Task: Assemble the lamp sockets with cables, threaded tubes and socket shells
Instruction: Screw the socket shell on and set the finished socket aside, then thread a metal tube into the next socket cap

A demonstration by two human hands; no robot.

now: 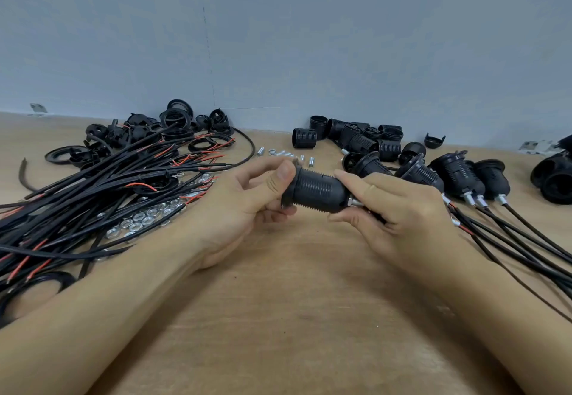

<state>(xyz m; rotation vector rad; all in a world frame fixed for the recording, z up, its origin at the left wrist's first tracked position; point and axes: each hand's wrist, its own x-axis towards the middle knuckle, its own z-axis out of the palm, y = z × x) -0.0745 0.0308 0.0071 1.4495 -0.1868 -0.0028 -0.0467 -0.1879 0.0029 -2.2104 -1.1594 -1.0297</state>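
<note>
A black threaded lamp socket (318, 192) lies sideways between both hands, above the middle of the wooden table (294, 301). My left hand (247, 205) grips its flanged ring end, thumb on top. My right hand (393, 215) holds the cap end, where a silver threaded tube (356, 203) and a black cable come out under the palm. Several finished sockets with cables (458, 178) lie to the right. Loose black cables with red ends (93, 196) spread across the left.
Silver nuts (139, 221) lie among the cables on the left. Short threaded tubes (288, 154) sit behind the hands. Black rings and caps (173, 128) are piled at the back left, ribbed socket shells (356, 139) at the back right. A grey wall stands behind.
</note>
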